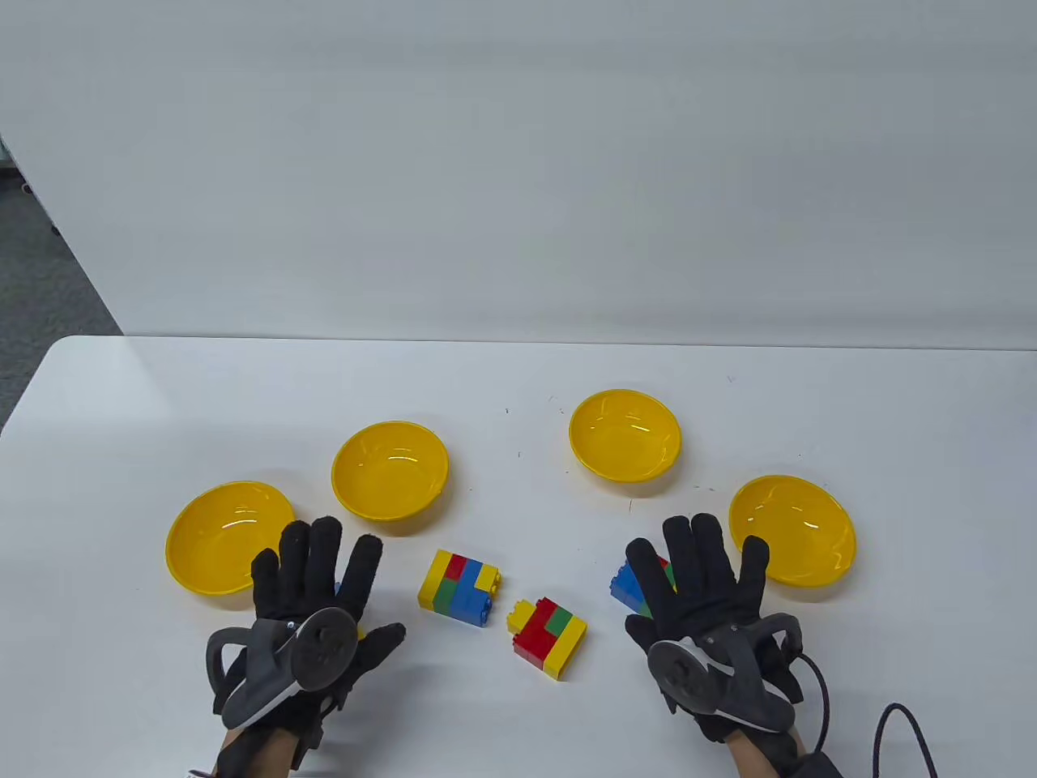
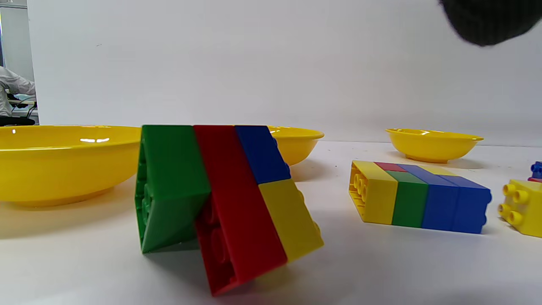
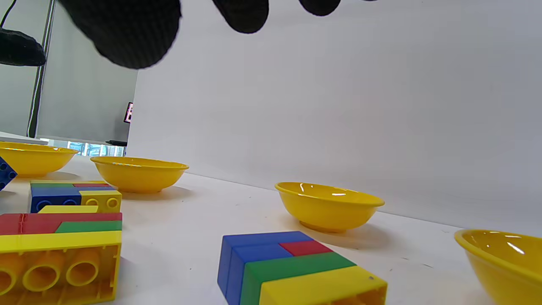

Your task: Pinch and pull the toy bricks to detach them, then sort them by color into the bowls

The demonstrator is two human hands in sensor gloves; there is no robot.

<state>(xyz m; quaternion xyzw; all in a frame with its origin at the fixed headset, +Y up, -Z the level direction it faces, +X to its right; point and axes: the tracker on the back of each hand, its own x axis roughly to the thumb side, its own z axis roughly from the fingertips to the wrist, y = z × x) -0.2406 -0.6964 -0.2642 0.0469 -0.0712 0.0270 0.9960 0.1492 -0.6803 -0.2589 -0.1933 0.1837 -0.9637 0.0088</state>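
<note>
Four brick clusters lie on the white table. My left hand is spread flat, fingers straight, over a green, red, blue and yellow cluster, which sits tilted on the table; in the table view only a blue corner of it shows. My right hand is also flat over a blue, red, green and yellow cluster. Between the hands lie two more clusters. Neither hand grips anything. Fingertips hang above the bricks.
Four yellow bowls stand in an arc behind the bricks: far left, mid left, mid right, far right. All look empty. A black cable trails from my right wrist. A grey wall rises behind the table.
</note>
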